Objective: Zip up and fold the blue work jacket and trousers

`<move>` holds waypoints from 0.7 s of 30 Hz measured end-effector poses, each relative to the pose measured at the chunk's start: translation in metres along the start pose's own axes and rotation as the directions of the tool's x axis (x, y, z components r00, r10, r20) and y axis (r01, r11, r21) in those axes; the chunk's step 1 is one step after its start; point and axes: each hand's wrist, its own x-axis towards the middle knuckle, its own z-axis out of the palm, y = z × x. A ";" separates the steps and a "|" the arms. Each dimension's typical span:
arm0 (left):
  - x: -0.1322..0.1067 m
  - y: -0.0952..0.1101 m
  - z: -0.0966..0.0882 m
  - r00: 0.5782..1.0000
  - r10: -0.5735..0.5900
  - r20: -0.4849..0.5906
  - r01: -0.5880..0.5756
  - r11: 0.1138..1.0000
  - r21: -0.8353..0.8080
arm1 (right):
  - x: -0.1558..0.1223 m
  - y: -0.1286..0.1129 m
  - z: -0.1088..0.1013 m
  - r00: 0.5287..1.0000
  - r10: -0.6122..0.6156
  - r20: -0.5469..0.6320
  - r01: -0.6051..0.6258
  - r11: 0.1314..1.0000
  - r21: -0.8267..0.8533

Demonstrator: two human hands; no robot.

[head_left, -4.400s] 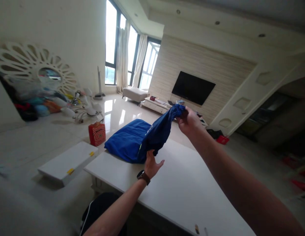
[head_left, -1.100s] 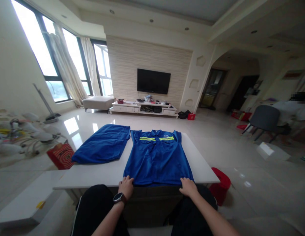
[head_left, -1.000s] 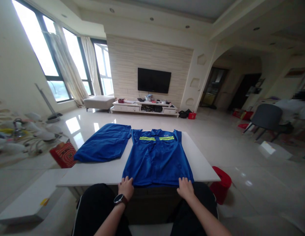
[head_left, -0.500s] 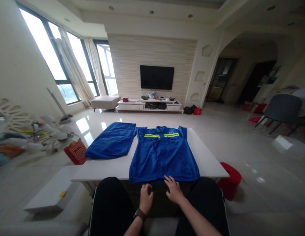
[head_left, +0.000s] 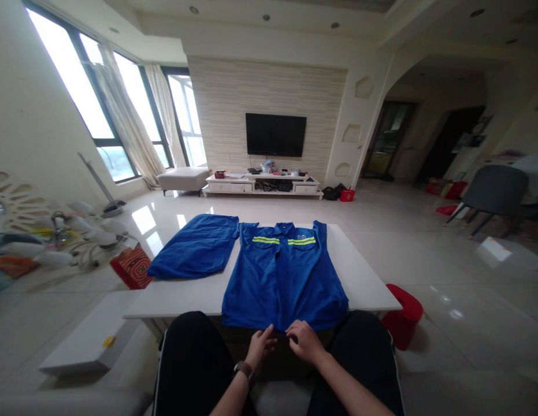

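Observation:
A blue work shirt (head_left: 286,271) with yellow-green reflective stripes lies flat, front up, on the white table (head_left: 366,274). Its collar points away from me and its hem hangs a little over the near edge. My left hand (head_left: 260,345), with a watch on the wrist, and my right hand (head_left: 304,341) meet at the middle of that hem. Both have their fingers pinched on the cloth there, close together, above my black-trousered knees. Another blue garment (head_left: 198,252) lies folded on the table's left part.
A red bucket (head_left: 404,315) stands on the floor right of the table. A red patterned box (head_left: 132,267) and a flat white board (head_left: 84,342) lie to the left. A grey chair (head_left: 494,193) is far right, with a TV (head_left: 275,134) on the far wall.
Earlier I held the shirt up; it now lies spread on the table. Within the last second my hands slid from the hem's two corners to its middle and closed on it.

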 end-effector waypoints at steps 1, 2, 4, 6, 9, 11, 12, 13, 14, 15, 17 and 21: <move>0.000 -0.002 0.000 1.000 -0.003 -0.004 0.003 1.000 0.008 | -0.002 -0.003 0.002 1.000 -0.023 0.016 0.023 1.000 0.002; 0.000 -0.004 0.001 1.000 -0.002 -0.009 0.002 1.000 0.028 | -0.004 -0.007 0.005 0.999 -0.042 0.029 0.042 0.999 -0.005; 0.000 -0.006 0.000 1.000 0.008 -0.004 -0.007 0.997 0.076 | -0.006 -0.014 0.009 0.998 -0.056 0.034 0.058 0.997 -0.043; -0.001 -0.006 -0.003 0.999 0.018 0.035 -0.022 0.993 0.112 | -0.006 -0.019 0.010 0.999 -0.040 -0.001 0.040 0.996 -0.080; -0.004 -0.002 -0.005 0.992 0.045 0.120 -0.066 0.981 0.180 | -0.005 -0.025 0.010 0.997 0.008 -0.076 -0.013 0.997 -0.074; -0.007 0.001 -0.006 0.984 0.060 0.169 -0.099 0.966 0.237 | -0.004 -0.027 0.010 0.996 0.021 -0.088 -0.023 0.999 -0.025; -0.008 0.002 -0.006 0.980 0.066 0.185 -0.114 0.958 0.264 | -0.004 -0.028 0.010 0.997 0.018 -0.080 -0.018 1.000 0.001; -0.009 0.003 -0.005 0.978 0.072 0.195 -0.127 0.949 0.288 | -0.003 -0.028 0.010 0.998 0.012 -0.067 -0.011 1.000 0.024; -0.010 0.003 -0.005 0.977 0.079 0.197 -0.137 0.942 0.306 | -0.004 -0.028 0.010 0.999 0.006 -0.053 -0.004 0.999 0.043; -0.010 0.003 -0.004 0.977 0.084 0.196 -0.145 0.936 0.320 | -0.004 -0.028 0.010 0.999 0.004 -0.040 -0.002 0.998 0.057; -0.011 0.003 -0.003 0.976 0.092 0.198 -0.156 0.928 0.338 | -0.004 -0.027 0.008 1.000 0.011 -0.018 -0.010 0.997 0.076; -0.011 0.003 -0.003 0.975 0.094 0.199 -0.159 0.926 0.342 | -0.005 -0.024 0.005 1.000 0.012 0.007 -0.013 0.995 0.104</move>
